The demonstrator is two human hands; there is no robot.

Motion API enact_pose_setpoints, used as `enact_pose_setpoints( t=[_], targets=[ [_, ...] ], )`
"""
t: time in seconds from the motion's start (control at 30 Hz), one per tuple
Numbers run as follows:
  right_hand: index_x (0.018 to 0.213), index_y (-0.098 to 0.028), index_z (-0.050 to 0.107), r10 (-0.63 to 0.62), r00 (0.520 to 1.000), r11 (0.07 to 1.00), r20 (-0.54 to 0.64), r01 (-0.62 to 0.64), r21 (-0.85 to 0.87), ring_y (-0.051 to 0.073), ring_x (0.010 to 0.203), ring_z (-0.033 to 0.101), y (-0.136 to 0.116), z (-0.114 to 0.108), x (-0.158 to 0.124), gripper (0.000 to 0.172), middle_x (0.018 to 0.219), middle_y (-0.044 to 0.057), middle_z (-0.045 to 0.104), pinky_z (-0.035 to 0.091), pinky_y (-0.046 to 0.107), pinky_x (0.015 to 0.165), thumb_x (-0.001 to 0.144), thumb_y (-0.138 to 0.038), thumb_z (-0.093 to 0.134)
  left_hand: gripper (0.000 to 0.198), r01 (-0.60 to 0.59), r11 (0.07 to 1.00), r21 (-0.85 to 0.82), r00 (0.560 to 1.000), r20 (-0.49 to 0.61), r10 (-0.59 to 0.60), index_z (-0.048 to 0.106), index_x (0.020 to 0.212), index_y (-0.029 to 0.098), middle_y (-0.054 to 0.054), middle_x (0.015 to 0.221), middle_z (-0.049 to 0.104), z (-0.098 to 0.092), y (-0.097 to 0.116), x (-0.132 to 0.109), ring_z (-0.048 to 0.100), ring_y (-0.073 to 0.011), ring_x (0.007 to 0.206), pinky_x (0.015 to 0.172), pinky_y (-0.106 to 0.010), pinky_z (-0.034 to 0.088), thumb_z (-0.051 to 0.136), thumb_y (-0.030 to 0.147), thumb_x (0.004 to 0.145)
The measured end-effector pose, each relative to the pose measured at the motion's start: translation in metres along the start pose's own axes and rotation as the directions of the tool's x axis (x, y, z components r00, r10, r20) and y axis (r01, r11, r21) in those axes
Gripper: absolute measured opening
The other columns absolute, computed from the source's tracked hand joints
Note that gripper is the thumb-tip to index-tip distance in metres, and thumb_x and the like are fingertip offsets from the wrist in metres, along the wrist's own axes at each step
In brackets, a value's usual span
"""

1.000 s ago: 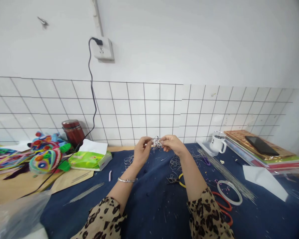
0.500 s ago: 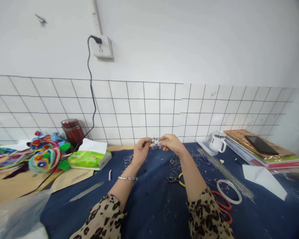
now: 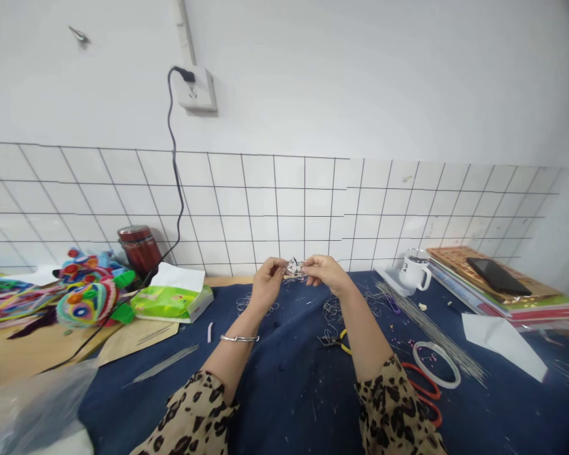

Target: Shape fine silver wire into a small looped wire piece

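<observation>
Between my hands, over the far part of the dark blue cloth (image 3: 284, 392), is a small silvery piece of bent wire (image 3: 294, 268); its exact shape is too small to make out. My left hand (image 3: 268, 281) pinches its left side with thumb and fingertips. From the right, my right hand (image 3: 326, 273) grips the other side, fingers closed. Loose coils of thin wire (image 3: 332, 311) lie on the cloth below my right hand, and another tangle of wire (image 3: 244, 304) lies near my left wrist. Yellow-handled pliers (image 3: 334, 341) rest beside my right forearm.
Right of my arm lie red-handled scissors (image 3: 429, 392), a white ring (image 3: 437, 365) and a bundle of straight wires (image 3: 431, 332). Behind them stand a white mug (image 3: 413, 273) and stacked books with a phone (image 3: 499, 276). At left are a tissue pack (image 3: 171, 302), a colourful plush toy (image 3: 88, 306) and a red flask (image 3: 141, 249).
The wire piece has turned between my fingers and shows a more peaked outline. My left hand has shifted slightly left and up. My right hand is nearly where it was.
</observation>
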State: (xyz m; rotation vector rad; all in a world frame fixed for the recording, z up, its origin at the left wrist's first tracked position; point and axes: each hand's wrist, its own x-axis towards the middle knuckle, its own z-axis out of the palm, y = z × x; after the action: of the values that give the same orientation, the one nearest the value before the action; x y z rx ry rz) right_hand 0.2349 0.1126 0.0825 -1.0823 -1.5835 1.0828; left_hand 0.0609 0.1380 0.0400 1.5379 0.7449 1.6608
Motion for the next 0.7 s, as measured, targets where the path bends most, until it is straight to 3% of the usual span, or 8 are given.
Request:
enact_pose_setpoints(
  t=[0.4,0.6,0.7],
  targets=[
    [0.087,-0.015,0.059,-0.003,0.999,0.959,0.035,-0.007,0.282,0.006,0.044,0.05,0.017,0.0,0.008,0.024,0.06,-0.002,0.06,0.036,0.016,0.04,0.067,-0.025,0.068,0.008,0.006,0.997,0.072,0.998,0.059,-0.01,0.055,0.082,0.017,-0.001,0.075,0.059,-0.003,-0.005,0.004,0.054,-0.012,0.066,0.059,-0.023,0.043,0.055,0.023,0.077],
    [0.087,-0.015,0.058,0.003,1.0,0.966,0.027,-0.01,0.257,0.006,0.042,0.048,0.019,0.001,0.01,0.024,0.051,-0.004,0.055,0.035,0.016,0.039,0.068,-0.028,0.067,0.014,0.091,0.995,-0.029,0.995,0.037,-0.09,0.056,0.08,0.017,-0.002,0.081,0.061,-0.003,-0.005,0.006,0.056,-0.0116,0.065,0.056,-0.023,0.043,0.061,0.027,0.072],
    [0.087,-0.015,0.058,0.009,1.0,0.975,0.013,-0.012,0.22,0.006,0.041,0.047,0.02,0.001,0.011,0.024,0.049,-0.004,0.054,0.035,0.015,0.039,0.069,-0.029,0.066,0.017,0.154,0.983,-0.1,0.986,0.086,-0.146,0.055,0.08,0.016,-0.003,0.085,0.062,-0.002,-0.004,0.005,0.057,-0.0119,0.067,0.057,-0.023,0.044,0.064,0.027,0.071]
  ],
)
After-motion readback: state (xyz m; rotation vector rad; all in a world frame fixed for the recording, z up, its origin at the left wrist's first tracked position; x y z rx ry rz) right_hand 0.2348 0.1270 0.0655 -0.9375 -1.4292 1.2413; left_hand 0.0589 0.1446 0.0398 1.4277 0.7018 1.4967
